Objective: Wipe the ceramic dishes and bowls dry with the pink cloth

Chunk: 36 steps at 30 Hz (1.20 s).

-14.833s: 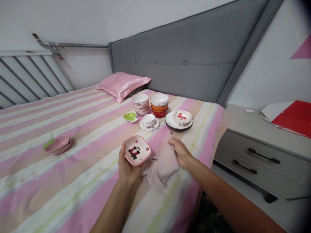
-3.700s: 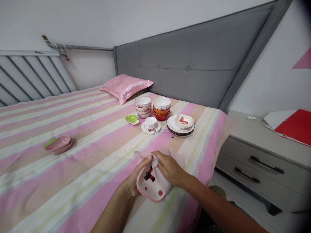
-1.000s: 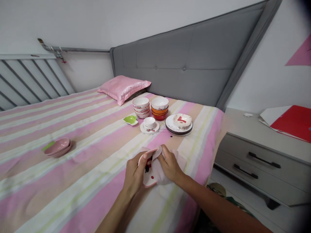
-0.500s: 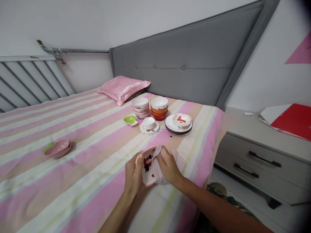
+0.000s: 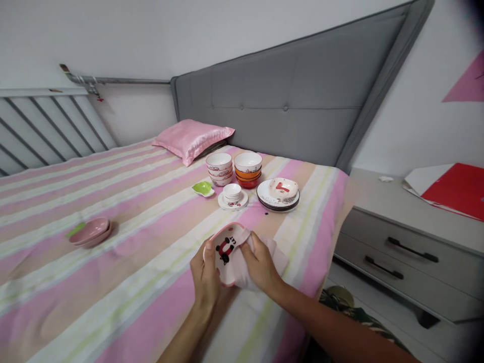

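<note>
A white dish (image 5: 223,259) with a pink rim and a red and black cat picture is tilted up over the bed. My left hand (image 5: 206,275) is closed on its left edge, thumb on the rim. My right hand (image 5: 261,262) is closed on a pale pink cloth (image 5: 244,277), which wraps the dish's right side and covers part of it. Beyond my hands, a small white patterned dish (image 5: 283,188) rests on a stack of dark-rimmed plates (image 5: 266,198). Beside it, small white cups (image 5: 232,191) sit nested on flowered saucers (image 5: 233,206).
Two bowl stacks, one pink-rimmed (image 5: 219,171) and one with orange and red bowls (image 5: 247,174), stand farther back. A green leaf-shaped dish (image 5: 203,189) lies left of them. Pink oval dishes (image 5: 91,233) are at far left. A grey nightstand (image 5: 401,201) borders the bed's right side.
The dish has turned in my hands and shifted slightly left, so more of the cat picture and its lettering shows. My right hand and the cloth have moved slightly down along its edge.
</note>
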Motion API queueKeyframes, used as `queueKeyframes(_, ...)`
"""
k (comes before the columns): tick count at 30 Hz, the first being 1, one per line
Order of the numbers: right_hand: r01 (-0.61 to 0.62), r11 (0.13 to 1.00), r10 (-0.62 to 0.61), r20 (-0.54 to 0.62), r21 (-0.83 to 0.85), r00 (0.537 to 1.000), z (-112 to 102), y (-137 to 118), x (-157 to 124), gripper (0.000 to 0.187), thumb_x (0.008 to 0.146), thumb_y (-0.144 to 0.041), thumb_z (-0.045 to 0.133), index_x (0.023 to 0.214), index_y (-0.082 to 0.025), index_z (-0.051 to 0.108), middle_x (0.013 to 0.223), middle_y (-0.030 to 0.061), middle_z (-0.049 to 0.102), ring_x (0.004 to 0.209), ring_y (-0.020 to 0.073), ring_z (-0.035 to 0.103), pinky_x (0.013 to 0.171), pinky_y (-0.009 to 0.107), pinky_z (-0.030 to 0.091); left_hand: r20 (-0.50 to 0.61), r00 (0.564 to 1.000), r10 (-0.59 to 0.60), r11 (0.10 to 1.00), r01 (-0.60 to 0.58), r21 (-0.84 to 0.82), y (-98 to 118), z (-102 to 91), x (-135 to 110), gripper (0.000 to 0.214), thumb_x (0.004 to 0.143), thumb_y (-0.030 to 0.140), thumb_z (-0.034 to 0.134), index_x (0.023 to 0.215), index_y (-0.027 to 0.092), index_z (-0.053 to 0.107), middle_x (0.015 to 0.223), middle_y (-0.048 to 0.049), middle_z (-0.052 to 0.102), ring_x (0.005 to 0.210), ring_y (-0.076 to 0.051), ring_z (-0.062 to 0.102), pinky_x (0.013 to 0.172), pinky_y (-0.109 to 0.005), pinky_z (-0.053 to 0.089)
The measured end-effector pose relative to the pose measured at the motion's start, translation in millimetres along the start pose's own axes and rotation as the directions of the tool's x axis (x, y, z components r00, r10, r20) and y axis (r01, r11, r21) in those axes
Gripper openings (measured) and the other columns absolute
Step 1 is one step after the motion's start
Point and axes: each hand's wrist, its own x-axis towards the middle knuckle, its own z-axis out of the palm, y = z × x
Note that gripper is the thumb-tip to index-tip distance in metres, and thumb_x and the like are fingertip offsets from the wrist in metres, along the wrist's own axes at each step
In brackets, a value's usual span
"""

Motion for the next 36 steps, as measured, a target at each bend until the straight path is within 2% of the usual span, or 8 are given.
queueKeyframes(6,-0.096,0.981,0.092,0.029,0.169,0.995,7.8,5.9,0.1,0.03,0.088,-0.043,0.046,0.104,-0.02,0.057,0.088,0.004,0.066,0.085,0.0209,0.061,0.076,0.032,0.046,-0.078,0.997,0.005,0.999,-0.009,-0.048,-1.9,2.5,-0.9,0.054,0.081,0.057,0.045,0.099,0.012,0.067,0.069,-0.0057,0.068,0.056,-0.017,0.06,0.044,-0.024,0.046)
queueKeyframes(11,-0.252,0.895,0.216,0.136,0.368,0.967,10.2,0.0,-1.1,0.034,0.086,-0.044,0.051,0.111,-0.023,0.056,0.094,0.0035,0.067,0.091,0.0221,0.062,0.08,0.034,0.048,-0.113,0.994,0.006,0.996,-0.016,-0.089,-0.9,6.1,-3.9,0.054,0.08,0.057,0.046,0.101,0.012,0.066,0.077,-0.0081,0.07,0.07,-0.022,0.065,0.053,-0.028,0.05)
queueKeyframes(15,-0.26,0.864,0.2,0.179,0.431,0.963,5.4,-2.5,1.7,0.034,0.085,-0.043,0.052,0.113,-0.024,0.055,0.103,0.0033,0.066,0.097,0.0217,0.061,0.084,0.035,0.047,-0.044,0.996,0.076,0.993,-0.08,-0.083,-3.3,4.9,-1.9,0.051,0.084,0.054,0.042,0.107,0.014,0.063,0.096,-0.0095,0.069,0.085,-0.023,0.063,0.066,-0.03,0.05)
queueKeyframes(18,-0.161,0.941,0.14,0.09,0.298,0.986,-4.3,1.0,9.4,0.029,0.086,-0.041,0.051,0.108,-0.022,0.057,0.099,0.003,0.066,0.095,0.0211,0.06,0.084,0.034,0.046,0.124,0.984,0.125,0.992,-0.123,-0.024,1.3,0.9,2.9,0.046,0.084,0.049,0.046,0.113,0.016,0.06,0.105,-0.0085,0.066,0.094,-0.023,0.06,0.074,-0.029,0.047)
queueKeyframes(21,-0.052,0.995,0.047,0.058,0.09,0.997,-16.1,4.3,18.1,0.023,0.087,-0.036,0.048,0.1,-0.02,0.059,0.092,0.0026,0.066,0.09,0.0202,0.06,0.081,0.032,0.045,0.28,0.956,0.088,0.995,-0.098,0.024,12.0,-5.8,10.5,0.044,0.082,0.047,0.049,0.112,0.017,0.061,0.105,-0.0071,0.066,0.094,-0.023,0.057,0.074,-0.028,0.045)
queueKeyframes(26,0.085,0.991,-0.057,0.247,-0.107,0.967,-26.1,-0.2,20.8,0.018,0.088,-0.027,0.045,0.097,-0.022,0.059,0.09,0.0004,0.066,0.085,0.0177,0.06,0.076,0.028,0.043,0.441,0.888,-0.128,0.983,0.056,0.172,21.1,-16.7,23.1,0.045,0.08,0.053,0.049,0.096,0.014,0.064,0.078,-0.0045,0.064,0.072,-0.02,0.056,0.063,-0.028,0.042)
queueKeyframes(31,0.145,0.953,-0.044,0.354,-0.266,0.934,-29.7,-5.2,18.2,0.021,0.087,-0.022,0.043,0.102,-0.024,0.056,0.09,0.0008,0.067,0.083,0.0182,0.062,0.072,0.026,0.042,0.458,0.869,-0.189,0.952,0.047,0.303,13.1,-14.2,23.9,0.045,0.079,0.057,0.048,0.068,0.014,0.059,0.06,-0.0009,0.054,0.055,-0.014,0.046,0.049,-0.022,0.033)
queueKeyframes(36,0.127,0.95,-0.037,0.301,-0.284,0.953,-36.0,-9.7,19.3,0.029,0.084,-0.02,0.045,0.112,-0.025,0.051,0.105,0.0021,0.065,0.095,0.0192,0.06,0.08,0.029,0.042,0.411,0.895,-0.171,0.956,0.05,0.289,3.7,-11.5,24.7,0.046,0.079,0.056,0.046,0.076,0.013,0.062,0.061,-0.0018,0.056,0.055,-0.014,0.046,0.046,-0.021,0.031)
